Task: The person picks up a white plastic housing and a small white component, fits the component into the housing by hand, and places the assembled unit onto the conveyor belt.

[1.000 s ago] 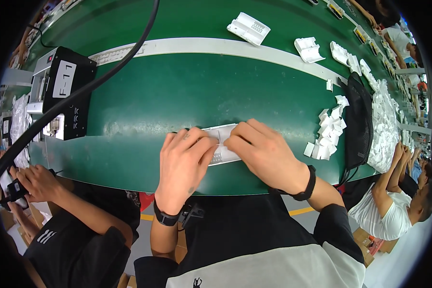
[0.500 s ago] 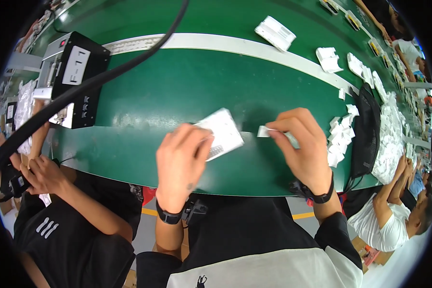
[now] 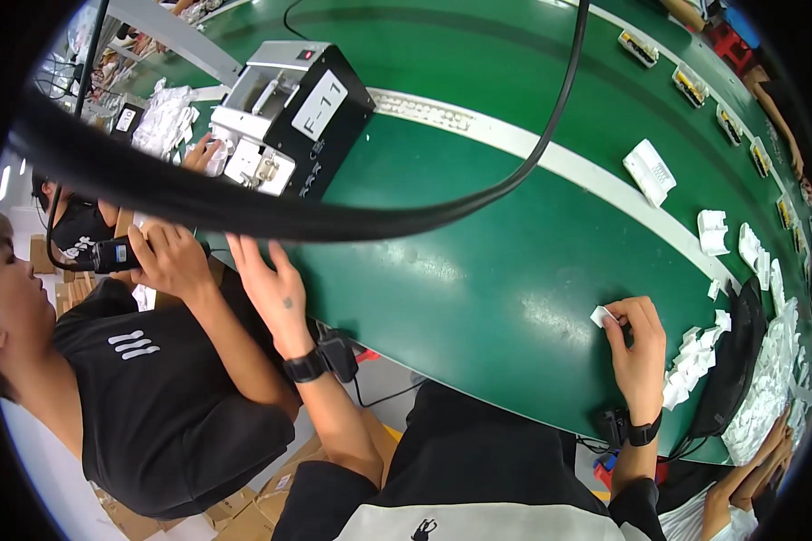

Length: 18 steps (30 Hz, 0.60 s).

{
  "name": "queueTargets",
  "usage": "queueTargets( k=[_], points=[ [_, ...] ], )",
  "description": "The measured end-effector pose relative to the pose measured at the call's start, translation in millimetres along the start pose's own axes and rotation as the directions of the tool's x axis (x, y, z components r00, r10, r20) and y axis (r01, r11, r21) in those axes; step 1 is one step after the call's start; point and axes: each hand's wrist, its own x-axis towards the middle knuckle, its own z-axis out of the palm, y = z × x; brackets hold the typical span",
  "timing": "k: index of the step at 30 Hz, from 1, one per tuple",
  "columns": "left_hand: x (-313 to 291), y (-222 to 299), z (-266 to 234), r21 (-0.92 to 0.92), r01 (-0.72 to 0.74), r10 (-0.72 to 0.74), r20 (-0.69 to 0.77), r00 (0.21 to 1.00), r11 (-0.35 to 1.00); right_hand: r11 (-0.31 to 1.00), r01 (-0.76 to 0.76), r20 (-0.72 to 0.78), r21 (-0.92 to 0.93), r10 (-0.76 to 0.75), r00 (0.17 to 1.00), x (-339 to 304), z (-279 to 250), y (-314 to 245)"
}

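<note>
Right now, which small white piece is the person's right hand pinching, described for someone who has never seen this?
Start at the long green conveyor belt and follow its near edge to the right hand. The small white paper piece sits at its fingertips, alone on bare green, left of the loose pile of white pieces.

We see only a corner of the small white slip (image 3: 601, 316), since the fingers of the right hand (image 3: 636, 347) cover the rest of it. A thick black cable (image 3: 334, 216) blurs across the view just in front of the black machine (image 3: 289, 126), hiding the fingertips of the left hand (image 3: 266, 284). Far right of the machine, the white pieces (image 3: 767, 379) are cut off at the dark rim.
</note>
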Motion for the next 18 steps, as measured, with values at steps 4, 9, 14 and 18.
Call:
queueTargets(
  k=[4, 9, 14, 18],
  points=[
    [-35.7, 40.0, 12.1, -0.073, 0.012, -0.005, 0.098, 0.995, 0.997, 0.998, -0.051, -0.087, -0.023, 0.049, 0.995, 5.9, -2.0, 3.4],
    [-40.4, 129.2, 1.2, -0.388, -0.135, 0.278, 0.341, 0.898, 0.912, 0.989, -0.07, -0.084, -0.128, 0.06, 0.995, 36.8, -13.8, 11.0],
    [-21.5, 218.4, 37.2, -0.809, 0.034, 0.624, 0.479, 0.617, 0.588, 0.996, 0.089, -0.23, 0.012, -0.084, 0.97, 87.5, 6.2, -23.5],
    [-29.0, 258.7, 138.6, -0.883, 0.155, 0.636, 0.432, 0.639, 0.443, 0.732, 0.102, -0.278, 0.674, 0.124, 0.953, 94.7, 54.1, -36.2]
  ],
)
